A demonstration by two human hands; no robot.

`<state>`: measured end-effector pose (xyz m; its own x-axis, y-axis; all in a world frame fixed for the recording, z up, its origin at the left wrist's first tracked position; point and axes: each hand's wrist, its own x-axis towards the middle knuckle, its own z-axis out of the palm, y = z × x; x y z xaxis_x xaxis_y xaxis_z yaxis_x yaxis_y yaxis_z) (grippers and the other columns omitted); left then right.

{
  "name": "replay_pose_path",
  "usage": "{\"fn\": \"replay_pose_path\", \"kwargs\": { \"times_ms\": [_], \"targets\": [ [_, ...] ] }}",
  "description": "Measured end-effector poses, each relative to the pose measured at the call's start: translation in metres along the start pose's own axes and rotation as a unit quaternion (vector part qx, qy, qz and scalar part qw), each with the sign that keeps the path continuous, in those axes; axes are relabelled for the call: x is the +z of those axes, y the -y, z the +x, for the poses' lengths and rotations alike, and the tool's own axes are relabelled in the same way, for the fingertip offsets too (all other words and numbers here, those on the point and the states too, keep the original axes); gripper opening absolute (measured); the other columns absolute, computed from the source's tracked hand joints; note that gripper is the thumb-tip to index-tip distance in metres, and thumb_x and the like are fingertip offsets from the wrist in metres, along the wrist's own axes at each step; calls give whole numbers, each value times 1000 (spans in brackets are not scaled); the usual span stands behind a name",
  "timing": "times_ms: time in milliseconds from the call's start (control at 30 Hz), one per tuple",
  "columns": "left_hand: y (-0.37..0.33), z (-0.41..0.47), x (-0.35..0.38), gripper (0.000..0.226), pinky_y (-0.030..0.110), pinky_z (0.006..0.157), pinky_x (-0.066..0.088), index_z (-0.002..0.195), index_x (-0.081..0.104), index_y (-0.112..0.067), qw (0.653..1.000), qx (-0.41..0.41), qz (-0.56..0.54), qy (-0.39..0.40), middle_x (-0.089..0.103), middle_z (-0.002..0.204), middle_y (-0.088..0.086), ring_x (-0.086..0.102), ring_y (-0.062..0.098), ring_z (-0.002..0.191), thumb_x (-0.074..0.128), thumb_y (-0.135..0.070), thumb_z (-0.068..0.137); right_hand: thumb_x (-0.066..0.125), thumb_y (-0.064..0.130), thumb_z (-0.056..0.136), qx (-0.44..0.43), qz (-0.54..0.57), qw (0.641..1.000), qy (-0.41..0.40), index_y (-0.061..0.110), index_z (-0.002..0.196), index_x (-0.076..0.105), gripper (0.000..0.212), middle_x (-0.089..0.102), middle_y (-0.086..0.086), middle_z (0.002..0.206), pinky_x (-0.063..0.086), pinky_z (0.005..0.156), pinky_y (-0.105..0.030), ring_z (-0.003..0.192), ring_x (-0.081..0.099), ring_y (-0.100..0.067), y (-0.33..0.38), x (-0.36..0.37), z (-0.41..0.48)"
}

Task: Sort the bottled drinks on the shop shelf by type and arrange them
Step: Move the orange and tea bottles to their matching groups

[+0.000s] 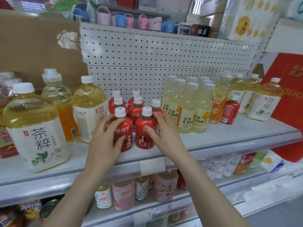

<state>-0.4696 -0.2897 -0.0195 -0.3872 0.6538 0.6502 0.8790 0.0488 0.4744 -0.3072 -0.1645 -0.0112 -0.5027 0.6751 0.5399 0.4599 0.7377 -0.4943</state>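
Both hands were on the front row of the small red juice bottles (131, 112), clustered mid-shelf (229, 133) against the pegboard back (164, 54). Left hand (105, 136) was wrapped around the front-left red bottle (123, 136), fingers curled on its label, thumb on the near side. Right hand (161, 128) was on the front-right red bottle (144, 133), thumb across the label, fingers reaching round its far side and touching the bottle behind. Both bottles stood upright on the shelf.

Five more red bottles stood behind those two, in loose rows toward 12 o'clock.

At 3 o'clock, just beside the cluster: pale yellow C100 bottles (186, 108) grouped together. Past them, an orange-label bottle (218, 105), one stray red bottle (230, 110), then white-label tea bottles (264, 102).

At 9 o'clock: large tea bottles (32, 126), with white labels; one orange-label bottle (65, 115) sat between them.

Lower shelf (196, 190) held pink and floral-label bottles (165, 187).
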Motion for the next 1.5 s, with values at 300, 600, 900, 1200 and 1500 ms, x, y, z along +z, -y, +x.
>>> {"fn": "replay_pose_path", "kwargs": {
  "times_ms": [300,600,900,1200,1500],
  "targets": [
    [-87,-1,45,39,17,111,26,119,65,-8,987,26,-40,-154,48,132,16,44,25,126,72,-1,81,61,19,99,3,3,967,-255,11,121,67,24,65,-1,116,52,90,-43,108,60,-20,-136,-87,-23],
    [-233,45,178,52,23,109,37,137,52,-17,984,114,-137,-28,46,135,0,46,12,126,68,-8,88,73,45,87,207,25,967,-148,17,155,29,85,43,-10,152,41,111,-49,137,45,-29,-290,-198,46],
    [-293,109,303,76,45,113,35,150,25,-22,983,-75,-128,112,43,148,1,40,22,138,67,-35,88,77,30,86,142,135,981,2,23,140,46,63,62,3,124,50,94,-37,112,61,-18,-338,-206,69],
    [-289,146,355,73,41,103,43,143,32,-15,948,-229,-205,76,51,143,6,51,28,130,74,-34,86,76,35,86,137,190,972,9,35,144,39,69,55,6,136,50,100,-37,117,60,-13,-363,-223,38],
    [-319,93,298,45,30,90,54,123,51,-32,959,-116,-251,60,65,112,-15,63,1,101,72,-42,85,68,35,94,133,219,966,-25,28,149,37,64,55,13,129,47,104,-38,117,56,-11,-346,-221,31]
  ]
}}
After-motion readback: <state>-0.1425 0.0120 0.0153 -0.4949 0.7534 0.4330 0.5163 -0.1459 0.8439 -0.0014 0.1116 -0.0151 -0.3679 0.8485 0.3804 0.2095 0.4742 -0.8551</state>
